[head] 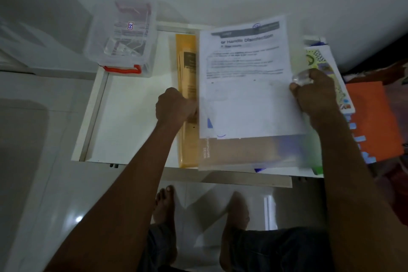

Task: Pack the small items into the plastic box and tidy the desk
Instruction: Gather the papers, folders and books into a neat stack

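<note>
Fingers of the left hand (175, 106) curl onto the left edge of a clear folder (251, 148) with a printed sheet (245, 86) on top. Right hand (315, 93) pinches the right edge, thumb on the paper, a small clear object (303, 77) caught under the fingers; can't tell what it is. Folder hangs tilted above the desk (136, 117), over a yellow packet (187, 86) and a patterned booklet (329, 73).

Plastic box (123, 37), orange latch, sits at the desk's far-left corner, lid apparently on, contents blurred.

Judgement: sheet and folder are light, floppy and slick; they would sag or slide apart from a one-sided hold, so gripping both edges suits them. Box looks rigid and light; take it by the sides.
</note>
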Tool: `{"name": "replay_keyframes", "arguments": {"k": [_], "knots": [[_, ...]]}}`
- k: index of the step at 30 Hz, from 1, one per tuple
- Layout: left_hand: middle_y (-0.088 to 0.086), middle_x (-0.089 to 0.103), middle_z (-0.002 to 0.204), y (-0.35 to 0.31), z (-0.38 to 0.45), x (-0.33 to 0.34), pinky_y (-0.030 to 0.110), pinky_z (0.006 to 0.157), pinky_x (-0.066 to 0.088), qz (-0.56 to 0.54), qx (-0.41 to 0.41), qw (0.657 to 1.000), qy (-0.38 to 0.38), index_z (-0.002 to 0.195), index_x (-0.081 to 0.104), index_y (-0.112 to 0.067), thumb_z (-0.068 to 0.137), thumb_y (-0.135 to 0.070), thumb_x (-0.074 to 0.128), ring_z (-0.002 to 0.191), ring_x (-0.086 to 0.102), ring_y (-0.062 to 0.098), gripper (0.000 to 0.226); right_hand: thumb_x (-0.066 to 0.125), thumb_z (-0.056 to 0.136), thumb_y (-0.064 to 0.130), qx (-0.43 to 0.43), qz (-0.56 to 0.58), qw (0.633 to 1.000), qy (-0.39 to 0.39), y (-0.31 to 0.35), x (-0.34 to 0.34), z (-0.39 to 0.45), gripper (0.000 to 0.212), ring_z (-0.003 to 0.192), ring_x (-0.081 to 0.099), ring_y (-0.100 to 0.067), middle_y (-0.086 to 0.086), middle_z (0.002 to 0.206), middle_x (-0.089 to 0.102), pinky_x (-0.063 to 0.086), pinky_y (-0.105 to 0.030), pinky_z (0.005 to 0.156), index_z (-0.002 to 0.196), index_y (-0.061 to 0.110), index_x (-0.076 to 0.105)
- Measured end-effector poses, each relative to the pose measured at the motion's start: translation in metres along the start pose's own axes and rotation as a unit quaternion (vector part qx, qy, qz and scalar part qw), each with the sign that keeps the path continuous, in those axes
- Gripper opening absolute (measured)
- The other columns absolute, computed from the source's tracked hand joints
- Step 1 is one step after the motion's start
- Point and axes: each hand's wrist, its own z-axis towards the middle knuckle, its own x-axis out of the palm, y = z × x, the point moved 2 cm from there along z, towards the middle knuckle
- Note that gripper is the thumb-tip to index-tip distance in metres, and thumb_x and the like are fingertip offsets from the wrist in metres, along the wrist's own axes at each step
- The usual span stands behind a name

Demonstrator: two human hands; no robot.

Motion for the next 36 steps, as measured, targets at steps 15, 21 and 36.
{"name": "replay_keyframes", "arguments": {"k": [15, 21, 36], "knots": [[-0.004, 0.069, 0.095, -0.035, -0.003, -0.036, 0.027, 0.071, 0.060, -0.296, 0.143, 0.944, 0.019, 0.087, 0.055, -0.019, 0.071, 0.004, 0.080, 0.085, 0.068, 0.010, 0.037, 0.086, 0.063, 0.049, 0.088, 0.038, 0.988, 0.122, 0.004, 0.041, -0.010, 0.090, 0.122, 0.057, -0.027, -0.010, 0.137, 0.051, 0.053, -0.045, 0.098, 0.139, 0.021, 0.046], [-0.012, 0.073, 0.092, -0.038, -0.012, -0.080, 0.020, 0.070, 0.056, -0.390, 0.297, 0.872, -0.016, 0.093, 0.058, -0.011, 0.066, 0.020, 0.074, 0.079, 0.069, -0.004, 0.044, 0.089, 0.068, 0.021, 0.084, 0.358, 0.920, 0.138, 0.037, 0.044, -0.022, 0.073, 0.105, 0.072, -0.022, -0.004, 0.117, 0.073, 0.058, -0.040, 0.091, 0.132, 0.010, 0.056], [-0.004, 0.070, 0.113, -0.010, 0.005, -0.110, 0.025, 0.068, 0.060, -0.388, 0.253, 0.884, -0.068, 0.115, 0.059, -0.008, 0.061, 0.009, 0.084, 0.096, 0.070, 0.002, 0.061, 0.085, 0.065, -0.006, -0.042, 0.324, 0.942, 0.073, 0.087, 0.069, -0.049, 0.048, 0.081, 0.071, -0.008, 0.004, 0.093, 0.076, 0.056, -0.024, 0.070, 0.107, 0.008, 0.066]]}}
